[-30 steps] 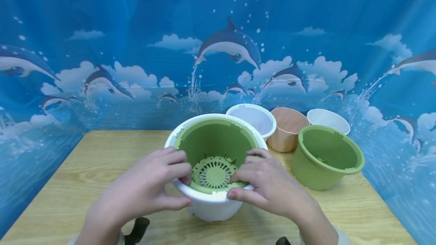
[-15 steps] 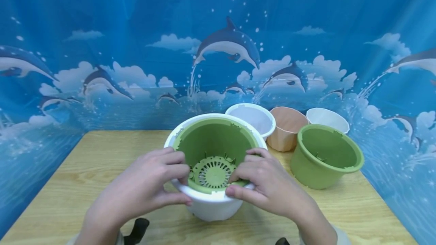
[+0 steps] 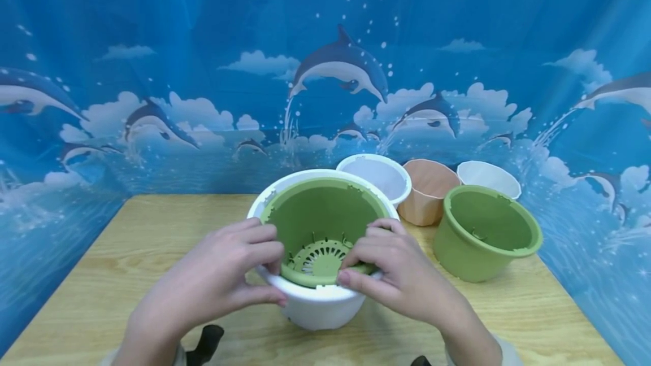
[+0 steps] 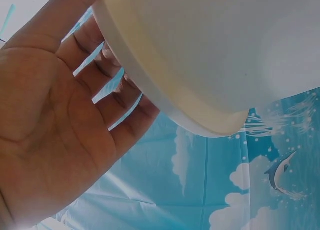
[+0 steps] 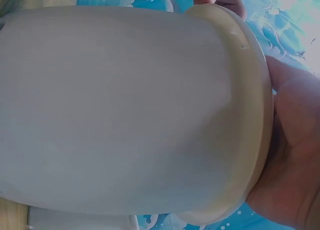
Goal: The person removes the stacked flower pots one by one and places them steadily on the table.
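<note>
A green plastic flowerpot (image 3: 317, 208) sits inside a larger white flowerpot (image 3: 322, 315) near the middle of the table. Its slotted green base disc (image 3: 325, 264) shows at the bottom. My left hand (image 3: 218, 270) has its fingers hooked over the white rim, the thumb on the outer front. In the left wrist view the white pot (image 4: 200, 50) fills the upper right beside the palm. My right hand (image 3: 396, 270) pinches the near right part of the green rim, which stands a little above the white one. From the right wrist, the white wall (image 5: 125, 105) hides those fingertips.
A second green pot (image 3: 480, 253) stands at the right. Behind it are a white pot (image 3: 376, 177), an orange-brown pot (image 3: 424, 208) and a shallow-looking white one (image 3: 488, 179). A dolphin-print curtain (image 3: 203, 44) surrounds the wooden table (image 3: 102, 287).
The near side of the inner green pot has risen and tilted, so less of its base disc shows. My right thumb has moved from the white rim up onto the green rim.
</note>
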`<state>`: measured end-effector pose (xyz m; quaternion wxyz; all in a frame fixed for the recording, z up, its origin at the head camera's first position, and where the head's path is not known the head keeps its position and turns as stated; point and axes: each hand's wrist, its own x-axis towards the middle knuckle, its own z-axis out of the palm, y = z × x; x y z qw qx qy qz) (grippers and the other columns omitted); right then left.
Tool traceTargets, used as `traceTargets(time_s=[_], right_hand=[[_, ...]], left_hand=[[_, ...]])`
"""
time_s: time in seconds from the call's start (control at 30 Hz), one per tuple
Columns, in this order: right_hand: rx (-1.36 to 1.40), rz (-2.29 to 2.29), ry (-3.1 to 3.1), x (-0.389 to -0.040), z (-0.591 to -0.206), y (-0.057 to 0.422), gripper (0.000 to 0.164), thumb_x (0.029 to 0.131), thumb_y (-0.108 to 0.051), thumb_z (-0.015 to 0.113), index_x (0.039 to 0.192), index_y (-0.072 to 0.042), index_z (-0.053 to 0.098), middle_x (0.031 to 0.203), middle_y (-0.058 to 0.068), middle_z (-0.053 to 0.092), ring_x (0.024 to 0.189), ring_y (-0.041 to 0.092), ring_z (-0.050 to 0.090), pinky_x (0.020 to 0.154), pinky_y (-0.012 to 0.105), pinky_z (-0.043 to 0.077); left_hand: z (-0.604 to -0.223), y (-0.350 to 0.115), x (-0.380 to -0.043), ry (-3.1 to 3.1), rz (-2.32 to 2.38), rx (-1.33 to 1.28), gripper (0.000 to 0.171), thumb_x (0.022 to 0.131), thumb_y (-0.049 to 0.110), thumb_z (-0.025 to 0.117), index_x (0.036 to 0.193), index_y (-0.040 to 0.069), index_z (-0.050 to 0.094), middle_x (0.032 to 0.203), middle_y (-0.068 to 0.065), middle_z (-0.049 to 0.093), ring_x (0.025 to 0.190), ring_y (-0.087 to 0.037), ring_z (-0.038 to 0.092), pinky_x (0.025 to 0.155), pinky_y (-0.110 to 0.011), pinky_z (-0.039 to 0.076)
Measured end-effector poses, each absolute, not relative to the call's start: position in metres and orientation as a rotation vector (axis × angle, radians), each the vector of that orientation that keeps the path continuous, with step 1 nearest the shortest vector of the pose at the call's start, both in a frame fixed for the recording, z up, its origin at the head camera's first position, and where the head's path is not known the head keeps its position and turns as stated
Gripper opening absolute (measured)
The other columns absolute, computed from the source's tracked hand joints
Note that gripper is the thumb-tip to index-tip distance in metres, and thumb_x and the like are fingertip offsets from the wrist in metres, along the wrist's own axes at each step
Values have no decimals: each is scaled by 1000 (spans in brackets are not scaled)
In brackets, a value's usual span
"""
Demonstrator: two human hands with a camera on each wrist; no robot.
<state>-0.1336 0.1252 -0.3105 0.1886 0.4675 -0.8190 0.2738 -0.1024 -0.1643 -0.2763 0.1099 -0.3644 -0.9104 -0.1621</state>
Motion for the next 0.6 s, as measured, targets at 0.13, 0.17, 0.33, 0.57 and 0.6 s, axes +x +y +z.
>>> traceTargets(time_s=[0.13,0.17,0.33,0.57,0.6], right_hand=[[1312,780,-2286,-134,-311,124,9,94,-40,65,90,-33,69,83,-25,61,84,-2,55,100,40,36],[1309,780,-2283,-134,-311,123,9,94,-40,65,90,-32,69,83,-25,61,84,-2,55,99,40,36],[1298,771,-2257,-134,-312,122,12,94,-41,65,89,-31,69,82,-24,62,84,-1,54,99,40,36],[1312,775,-2180,-137,-313,121,14,94,-43,64,89,-31,70,82,-25,63,81,-2,54,99,39,38],[1314,780,-2174,-137,-314,121,14,94,-42,64,89,-31,70,82,-24,64,81,-2,54,99,39,39]], left_hand=[[-276,-164,-103,-2678,-480,-1071,32,73,57,79,80,37,54,83,23,45,76,0,44,70,-22,44],[-277,-165,-103,-2677,-481,-1071,33,73,56,79,80,37,54,83,23,45,76,0,44,70,-22,44],[-277,-165,-103,-2668,-486,-1074,34,73,56,80,80,37,53,83,23,44,76,0,44,69,-22,44],[-277,-166,-103,-2617,-500,-1098,35,72,55,80,77,36,52,82,23,44,75,1,43,69,-21,45],[-277,-166,-103,-2612,-501,-1098,35,72,55,81,76,35,52,82,23,44,75,1,43,69,-21,45]])
